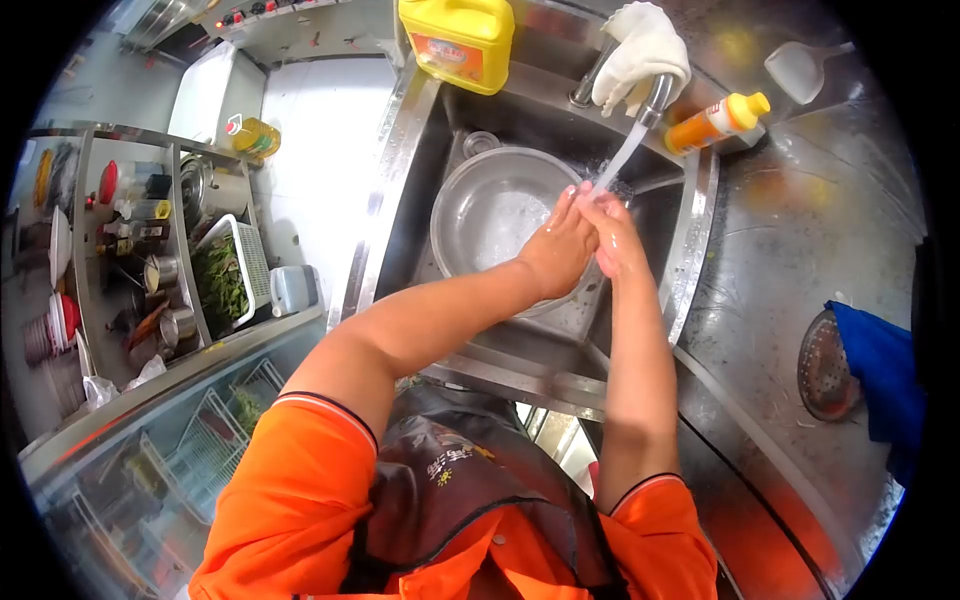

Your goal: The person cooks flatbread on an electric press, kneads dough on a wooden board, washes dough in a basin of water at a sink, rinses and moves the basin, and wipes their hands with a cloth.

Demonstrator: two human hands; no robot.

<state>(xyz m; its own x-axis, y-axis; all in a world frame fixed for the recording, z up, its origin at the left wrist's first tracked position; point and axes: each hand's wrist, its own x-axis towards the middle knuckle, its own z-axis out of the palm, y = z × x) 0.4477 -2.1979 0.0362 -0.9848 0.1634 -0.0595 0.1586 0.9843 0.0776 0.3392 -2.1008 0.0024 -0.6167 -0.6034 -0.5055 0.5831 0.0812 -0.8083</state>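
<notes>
My left hand [558, 248] and my right hand [617, 235] meet palm to palm under running water [622, 160]. The left fingers are stretched out against the right hand; neither hand holds an object. Water falls from a metal faucet [656, 100] with a pale cloth [642, 52] draped over it. Below and to the left of my hands, a round metal basin [470, 225] with some water in it sits in the steel sink [375, 225]. My forearms hide part of its near edge.
A yellow jug [462, 40] stands at the sink's back left corner. On the right are an orange bottle [705, 126], a white scoop-like utensil [797, 72], a perforated metal disc [825, 375] and a blue cloth [880, 370]. Leftward, shelves hold a basket [255, 265] of greens.
</notes>
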